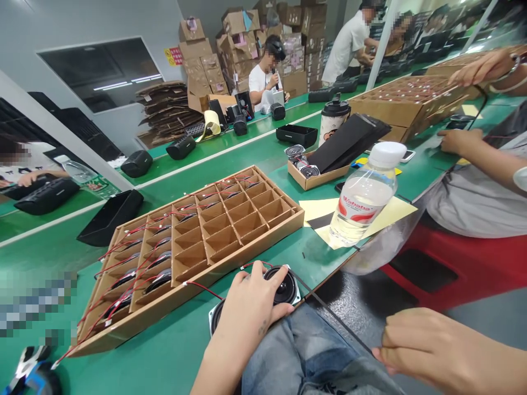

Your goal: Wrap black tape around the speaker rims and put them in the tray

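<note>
My left hand [251, 296] holds a round black speaker [287, 288] with a square metal frame at the table's front edge, its fingers on the rim. A second speaker [214, 318] lies partly hidden beneath my left wrist, with a red wire running from it. From the held speaker, a thin black strip [340, 323] stretches over my lap to my right hand [432, 348], whose closed fingers pinch its far end. Beyond my left hand is a cardboard divider box [247, 251]; wired speakers stand in many of its left and back compartments, while several front-right ones hold nothing.
A water bottle [356, 203] stands on yellow paper [317, 211] to the right. Behind it, a small carton [319, 181] holds speakers and black sheets. Pliers [31, 370] lie at lower left, near a black housing [109, 219]. A co-worker's arm [486, 148] is at right.
</note>
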### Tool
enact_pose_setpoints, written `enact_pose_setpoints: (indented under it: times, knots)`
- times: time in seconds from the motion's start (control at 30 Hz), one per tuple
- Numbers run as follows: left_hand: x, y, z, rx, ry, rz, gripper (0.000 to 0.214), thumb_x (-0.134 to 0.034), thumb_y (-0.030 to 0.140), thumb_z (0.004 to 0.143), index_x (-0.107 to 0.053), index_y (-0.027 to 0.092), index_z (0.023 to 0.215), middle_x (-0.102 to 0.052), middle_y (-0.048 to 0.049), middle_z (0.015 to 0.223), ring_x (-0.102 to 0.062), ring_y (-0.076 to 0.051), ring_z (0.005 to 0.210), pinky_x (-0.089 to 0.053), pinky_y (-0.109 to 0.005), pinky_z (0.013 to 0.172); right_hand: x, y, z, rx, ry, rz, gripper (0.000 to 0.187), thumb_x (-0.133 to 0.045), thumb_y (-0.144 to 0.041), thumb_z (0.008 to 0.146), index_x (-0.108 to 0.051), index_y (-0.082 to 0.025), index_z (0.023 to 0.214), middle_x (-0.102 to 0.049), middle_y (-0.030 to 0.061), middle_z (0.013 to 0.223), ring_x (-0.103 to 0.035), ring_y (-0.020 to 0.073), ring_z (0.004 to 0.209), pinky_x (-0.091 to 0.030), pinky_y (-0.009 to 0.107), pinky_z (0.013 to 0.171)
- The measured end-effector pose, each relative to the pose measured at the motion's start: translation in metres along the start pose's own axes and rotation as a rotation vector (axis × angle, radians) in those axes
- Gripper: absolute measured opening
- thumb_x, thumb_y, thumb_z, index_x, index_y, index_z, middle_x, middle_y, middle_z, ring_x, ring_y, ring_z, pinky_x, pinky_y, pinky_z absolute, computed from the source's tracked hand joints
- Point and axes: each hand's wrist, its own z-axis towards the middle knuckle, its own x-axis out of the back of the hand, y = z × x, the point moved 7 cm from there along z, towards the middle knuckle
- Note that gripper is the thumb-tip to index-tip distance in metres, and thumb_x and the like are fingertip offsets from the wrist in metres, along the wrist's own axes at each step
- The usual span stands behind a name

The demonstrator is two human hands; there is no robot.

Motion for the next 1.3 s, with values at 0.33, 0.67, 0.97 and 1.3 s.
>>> enact_pose_setpoints:
  times: [0.33, 0.67, 0.97, 1.3]
  knots:
    - [0.0, 0.021, -0.003, 0.288, 0.072, 0.172, 0.06, -0.045, 0.057, 0.079, -0.029, 0.037, 0.133, -0.054, -0.0085, 0.085, -0.058, -0.023, 0.07, -0.044, -0.037, 0.067, 0.029, 0.026, 0.017, 0.028, -0.01, -0.106, 0.034, -0.02, -0.017, 0.097, -0.051, -0.017, 0.082, -0.054, 0.0027, 0.067, -0.046, 0.0134, 0.056, -0.03, 0.027, 0.051]
    - [0.009, -0.018, 0.011, -0.233, 0.017, -0.302, 0.073, -0.068, 0.055, 0.061, -0.046, 0.024, 0.123, -0.047, -0.0047, 0.129, -0.039, -0.022, 0.119, -0.034, -0.035, 0.098, 0.048, 0.08, 0.016, -0.132, 0.153, -0.142, 0.017, -0.039, -0.025, 0.094, -0.051, -0.02, 0.082, -0.052, 0.0017, 0.074, -0.05, 0.011, 0.06, -0.036, 0.023, 0.053]
    - [0.002, -0.019, 0.01, -0.26, 0.024, -0.299, 0.065, -0.071, 0.047, 0.063, -0.047, 0.025, 0.12, -0.052, 0.0007, 0.121, -0.049, -0.02, 0.107, -0.037, -0.033, 0.089, 0.037, 0.093, 0.005, -0.261, 0.139, 0.125, 0.017, -0.046, -0.024, 0.09, -0.049, -0.018, 0.075, -0.053, 0.0017, 0.07, -0.052, 0.0108, 0.062, -0.039, 0.023, 0.056]
    - [0.004, -0.013, 0.006, -0.184, 0.039, -0.228, 0.065, -0.066, 0.055, 0.064, -0.049, 0.025, 0.118, -0.056, 0.0001, 0.106, -0.052, -0.02, 0.093, -0.041, -0.034, 0.081, 0.018, 0.09, -0.004, -0.275, 0.077, 0.202, 0.016, -0.045, -0.019, 0.09, -0.048, -0.018, 0.075, -0.052, 0.0014, 0.069, -0.051, 0.0111, 0.061, -0.038, 0.023, 0.054]
